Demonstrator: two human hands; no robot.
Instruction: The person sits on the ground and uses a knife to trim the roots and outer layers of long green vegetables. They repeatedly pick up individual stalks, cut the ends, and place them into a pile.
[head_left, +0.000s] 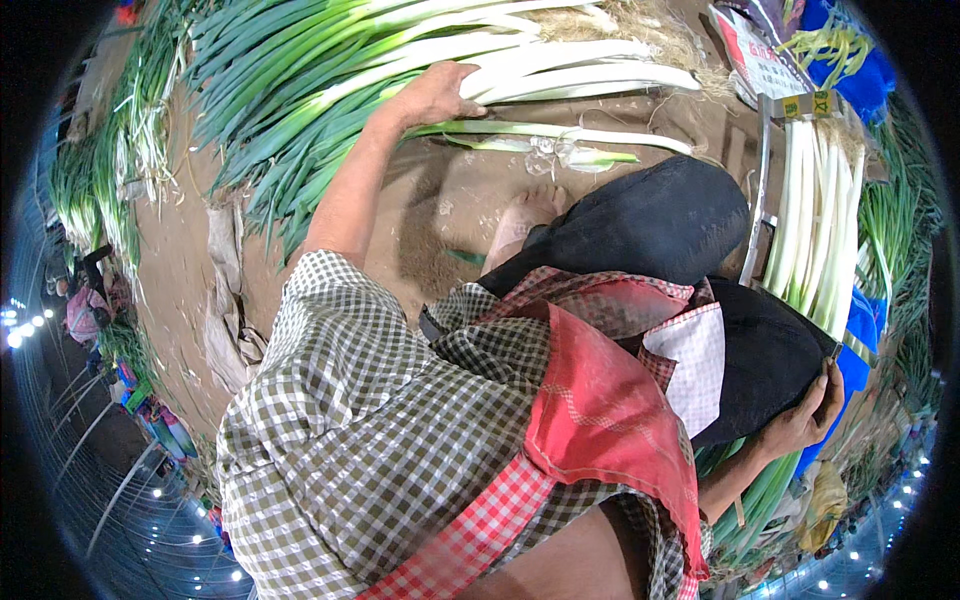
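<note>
Long green onions (420, 56) with white stems and roots lie in a broad pile on the ground at the top. My left hand (437, 94) grips white stems at the near edge of this pile. A thinner stalk (592, 136) lies apart, nearer my foot. On my right, a bundle of green onions (814, 225) rests in a metal frame (756, 187), with printed tape (808, 105) around its root end. My right hand (814, 412) is beside the bundle and my black-clad knee, its fingers curled near a small object (837, 350); whether it holds this is unclear.
A printed sack (757, 64) and blue sheeting (836, 412) lie at the right. More green onions (892, 217) lie beyond the frame and others (150, 127) at the left. A crumpled cloth (225, 285) lies on the ground. A person in pink (86, 311) is far left.
</note>
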